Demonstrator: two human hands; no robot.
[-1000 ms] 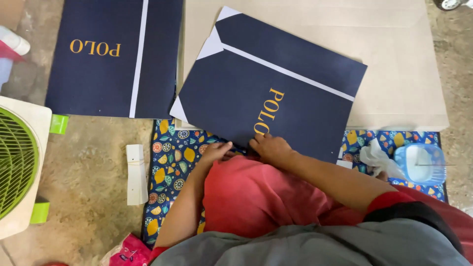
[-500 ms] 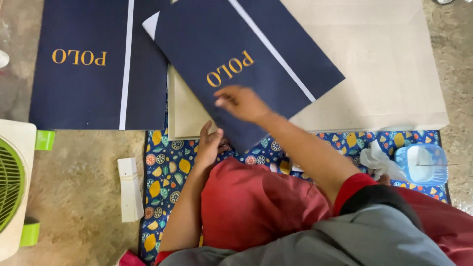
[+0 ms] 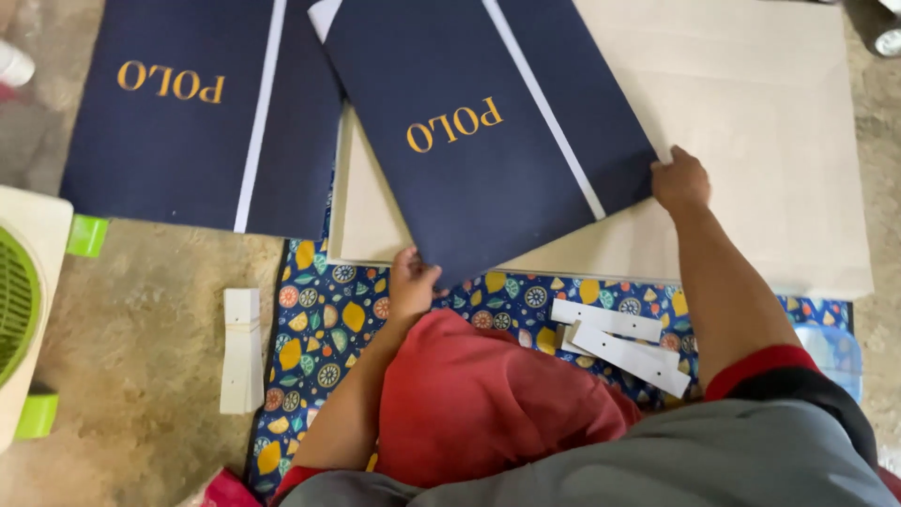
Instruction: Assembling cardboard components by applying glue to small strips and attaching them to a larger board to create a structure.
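Observation:
A flat navy-blue paper bag sheet (image 3: 488, 131) with gold lettering and a white stripe lies tilted over a stack of beige cardboard (image 3: 751, 141). My left hand (image 3: 411, 282) grips its near corner. My right hand (image 3: 680, 180) holds its right corner. A second navy sheet (image 3: 188, 122) of the same kind lies flat on the floor to the left, and the held sheet overlaps its right edge.
A patterned mat (image 3: 328, 319) with yellow and blue shapes lies under my knees. White paper strips (image 3: 624, 343) rest on it at the right, another stack of strips (image 3: 241, 347) on the concrete floor. A green-and-cream fan (image 3: 23, 300) stands at the left edge.
The navy sheet has swung further left and up over the cardboard, onto the other sheet's edge. My right hand moved from its middle to its right corner; my left hand now grips the near corner.

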